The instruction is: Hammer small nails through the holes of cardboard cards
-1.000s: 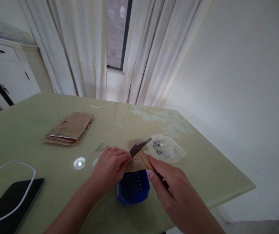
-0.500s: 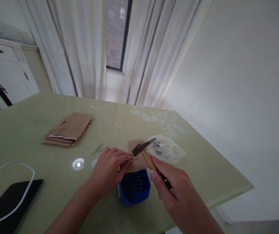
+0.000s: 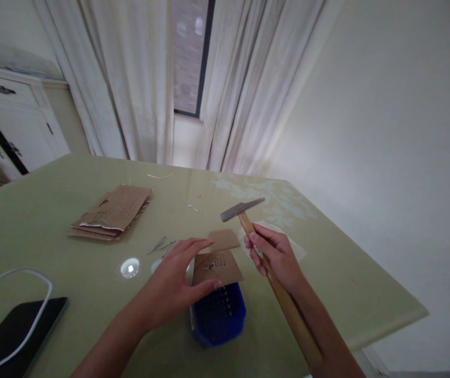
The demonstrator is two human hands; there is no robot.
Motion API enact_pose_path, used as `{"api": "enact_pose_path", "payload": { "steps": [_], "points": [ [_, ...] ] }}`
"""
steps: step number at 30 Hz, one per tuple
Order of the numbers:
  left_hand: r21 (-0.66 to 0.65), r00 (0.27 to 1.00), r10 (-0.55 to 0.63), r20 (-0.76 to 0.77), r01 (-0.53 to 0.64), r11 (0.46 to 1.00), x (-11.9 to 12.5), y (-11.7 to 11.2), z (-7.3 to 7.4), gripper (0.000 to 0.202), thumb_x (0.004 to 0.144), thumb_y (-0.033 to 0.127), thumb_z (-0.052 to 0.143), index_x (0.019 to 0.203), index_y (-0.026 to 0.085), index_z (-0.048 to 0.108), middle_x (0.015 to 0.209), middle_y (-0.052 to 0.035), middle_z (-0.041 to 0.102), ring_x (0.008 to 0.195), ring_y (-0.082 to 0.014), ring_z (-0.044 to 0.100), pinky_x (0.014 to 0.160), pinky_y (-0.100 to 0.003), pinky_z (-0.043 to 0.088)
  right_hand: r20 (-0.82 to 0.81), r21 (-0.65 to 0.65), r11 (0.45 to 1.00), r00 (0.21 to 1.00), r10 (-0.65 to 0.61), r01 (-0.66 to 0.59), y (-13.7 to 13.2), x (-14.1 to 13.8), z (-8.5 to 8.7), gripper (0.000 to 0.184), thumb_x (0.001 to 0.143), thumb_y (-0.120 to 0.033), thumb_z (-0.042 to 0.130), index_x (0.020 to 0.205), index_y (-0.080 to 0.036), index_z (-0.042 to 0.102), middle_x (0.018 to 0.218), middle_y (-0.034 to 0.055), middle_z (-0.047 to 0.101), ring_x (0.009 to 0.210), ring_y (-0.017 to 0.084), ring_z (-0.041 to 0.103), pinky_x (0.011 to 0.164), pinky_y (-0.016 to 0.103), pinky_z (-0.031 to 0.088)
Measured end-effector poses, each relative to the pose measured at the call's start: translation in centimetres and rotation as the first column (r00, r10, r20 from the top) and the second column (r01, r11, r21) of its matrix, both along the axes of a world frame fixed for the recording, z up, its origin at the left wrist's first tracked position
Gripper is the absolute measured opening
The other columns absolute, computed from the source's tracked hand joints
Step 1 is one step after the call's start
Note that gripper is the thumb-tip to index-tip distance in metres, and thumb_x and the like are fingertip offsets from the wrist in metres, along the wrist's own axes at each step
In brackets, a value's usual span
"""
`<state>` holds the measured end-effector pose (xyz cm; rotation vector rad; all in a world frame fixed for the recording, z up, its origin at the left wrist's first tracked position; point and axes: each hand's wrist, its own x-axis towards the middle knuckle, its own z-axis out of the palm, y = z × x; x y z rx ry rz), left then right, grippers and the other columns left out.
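One left hand (image 3: 172, 283), one right hand (image 3: 278, 257), one hammer (image 3: 290, 310), one blue basket (image 3: 238, 321), two cardboard panels (image 3: 223, 270), one cardboard stack (image 3: 113, 212), one tablet (image 3: 2, 328) and one cable (image 3: 24, 270) were visible.

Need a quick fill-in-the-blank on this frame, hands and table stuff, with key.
1. The right hand grips a ____ that has a wooden handle.
2. The perforated card lies over the far part of a ____ container.
3. The ____ of the left hand is at the card's near edge.
4. A ____ cable runs across the dark flat device.

Missing words: hammer; blue; thumb; white.
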<state>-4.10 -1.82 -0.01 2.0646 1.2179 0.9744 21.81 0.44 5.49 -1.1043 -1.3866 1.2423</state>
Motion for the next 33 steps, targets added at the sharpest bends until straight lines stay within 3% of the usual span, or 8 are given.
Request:
{"api": "enact_pose_path", "payload": {
  "steps": [2, 5, 8, 11, 16, 26, 29, 33],
  "points": [
    [-0.143, 0.999, -0.024, 0.032, 0.029, 0.989, -0.2, 0.0, -0.3, 0.084, 0.082, 0.047, 0.09, 0.156, 0.029, 0.054, 0.154, -0.0135, 0.066, 0.133, -0.0359, 0.066, 0.113, -0.054, 0.054, -0.156, -0.07, 0.997, 0.988, -0.002, -0.009, 2.6, 0.3, -1.7, 0.036, 0.081, -0.049, 0.09, 0.09, -0.016, 0.079, 0.08, 0.0015, 0.068, 0.046, 0.007, 0.049, 0.031, 0.016, 0.036],
    [-0.305, 0.996, -0.056, 0.064, 0.073, 0.95, -0.3, 0.0, -0.7, 0.084, 0.084, 0.042, 0.087, 0.158, 0.029, 0.051, 0.149, -0.0133, 0.069, 0.128, -0.0347, 0.07, 0.109, -0.052, 0.057, -0.207, -0.112, 0.994, 0.978, -0.009, -0.014, 4.7, 0.3, -4.4, 0.043, 0.076, -0.052, 0.092, 0.093, -0.015, 0.079, 0.078, 0.0008, 0.067, 0.046, 0.006, 0.047, 0.031, 0.014, 0.035],
    [-0.336, 0.998, -0.034, 0.046, 0.047, 0.941, -0.3, 0.1, -1.2, 0.077, 0.085, 0.04, 0.085, 0.155, 0.031, 0.055, 0.144, -0.0107, 0.072, 0.127, -0.0349, 0.07, 0.109, -0.053, 0.056, -0.223, -0.147, 0.989, 0.975, -0.014, -0.019, 4.6, 0.3, -6.4, 0.043, 0.078, -0.053, 0.09, 0.093, -0.014, 0.079, 0.079, 0.0009, 0.066, 0.045, 0.005, 0.047, 0.031, 0.014, 0.035],
    [-0.329, 1.0, 0.0, 0.014, 0.005, 0.944, -0.3, 0.1, -1.4, 0.07, 0.086, 0.044, 0.086, 0.15, 0.032, 0.06, 0.142, -0.0089, 0.072, 0.128, -0.0346, 0.069, 0.11, -0.053, 0.055, -0.225, -0.177, 0.983, 0.974, 0.0, -0.041, 4.0, 0.9, -6.9, 0.04, 0.08, -0.051, 0.091, 0.087, -0.014, 0.078, 0.081, 0.0023, 0.067, 0.045, 0.006, 0.049, 0.03, 0.015, 0.038],
    [-0.346, 1.0, -0.007, -0.011, 0.002, 0.938, -0.3, 0.0, -1.1, 0.069, 0.085, 0.043, 0.087, 0.148, 0.034, 0.061, 0.141, -0.0059, 0.074, 0.126, -0.0324, 0.07, 0.11, -0.049, 0.056, -0.197, -0.169, 0.982, 0.979, 0.054, -0.088, 3.0, 1.9, -5.7, 0.034, 0.088, -0.048, 0.086, 0.088, -0.015, 0.078, 0.081, 0.0024, 0.067, 0.045, 0.007, 0.05, 0.031, 0.015, 0.042],
    [-0.297, 0.999, 0.026, -0.027, -0.033, 0.954, -0.2, -0.1, -1.2, 0.075, 0.084, 0.041, 0.086, 0.153, 0.032, 0.06, 0.145, -0.0087, 0.073, 0.129, -0.0342, 0.069, 0.113, -0.052, 0.054, -0.065, -0.132, 0.981, 0.988, 0.137, -0.145, 1.6, 1.9, -4.4, 0.032, 0.098, -0.047, 0.078, 0.097, -0.016, 0.078, 0.082, 0.0011, 0.065, 0.045, 0.007, 0.051, 0.033, 0.015, 0.045],
    [-0.299, 1.0, 0.019, 0.006, -0.017, 0.954, 0.0, -0.1, -0.9, 0.073, 0.083, 0.04, 0.087, 0.151, 0.031, 0.061, 0.143, -0.0083, 0.074, 0.127, -0.0334, 0.071, 0.111, -0.05, 0.056, -0.004, -0.132, 0.977, 0.986, 0.168, -0.167, 0.3, 2.2, -2.8, 0.035, 0.101, -0.05, 0.074, 0.094, -0.016, 0.075, 0.08, 0.001, 0.065, 0.045, 0.007, 0.05, 0.034, 0.015, 0.044],
    [-0.306, 0.999, -0.006, 0.047, 0.02, 0.952, 0.2, 0.0, -0.5, 0.071, 0.083, 0.04, 0.087, 0.149, 0.03, 0.063, 0.14, -0.0078, 0.076, 0.124, -0.0326, 0.073, 0.108, -0.048, 0.057, 0.169, -0.206, 0.959, 0.958, 0.232, -0.196, -3.9, 2.4, 0.8, 0.039, 0.106, -0.054, 0.068, 0.104, -0.016, 0.078, 0.068, -0.0025, 0.059, 0.044, 0.008, 0.048, 0.037, 0.016, 0.043]
  ]
}}
